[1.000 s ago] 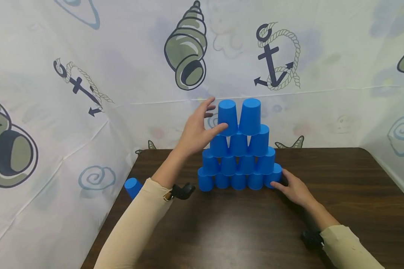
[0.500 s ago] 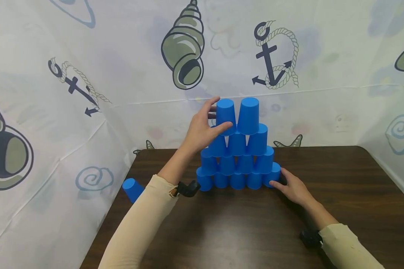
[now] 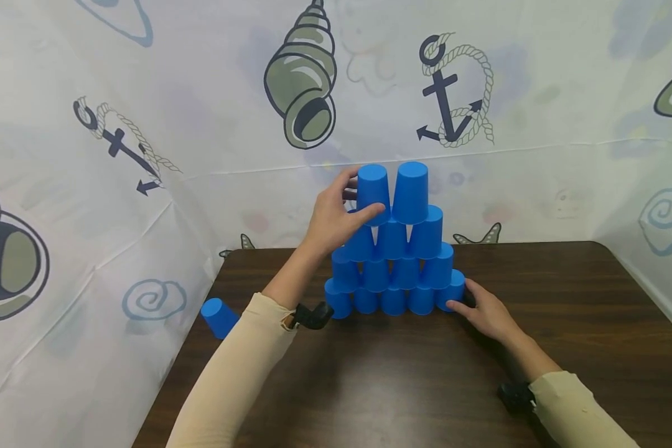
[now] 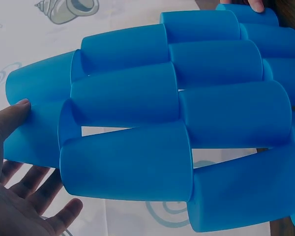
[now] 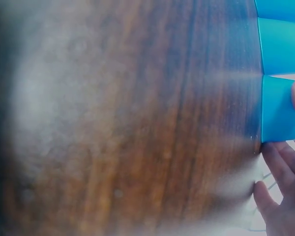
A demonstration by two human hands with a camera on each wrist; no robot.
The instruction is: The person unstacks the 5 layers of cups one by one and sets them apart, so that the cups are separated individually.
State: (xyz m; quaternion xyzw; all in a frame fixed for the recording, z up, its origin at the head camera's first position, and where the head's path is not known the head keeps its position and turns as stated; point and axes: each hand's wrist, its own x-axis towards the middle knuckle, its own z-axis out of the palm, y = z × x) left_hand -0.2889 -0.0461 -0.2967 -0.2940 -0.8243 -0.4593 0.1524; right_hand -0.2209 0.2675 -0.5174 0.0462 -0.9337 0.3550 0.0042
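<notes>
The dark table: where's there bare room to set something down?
The tabletop looks bare in front of the cup pyramid, between left sleeve and right sleeve, and from the right grip to the table's right edge. It's crowded at the pyramid, with the left grip at its top-left cup, and at far left by a lone cup.

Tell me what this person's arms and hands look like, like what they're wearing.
The left hand and right hand are ungloved. Both arms wear long, plain beige sleeves ending near the wrists. At each cuff sits a small black device; the left's band looks partly brownish.
</notes>
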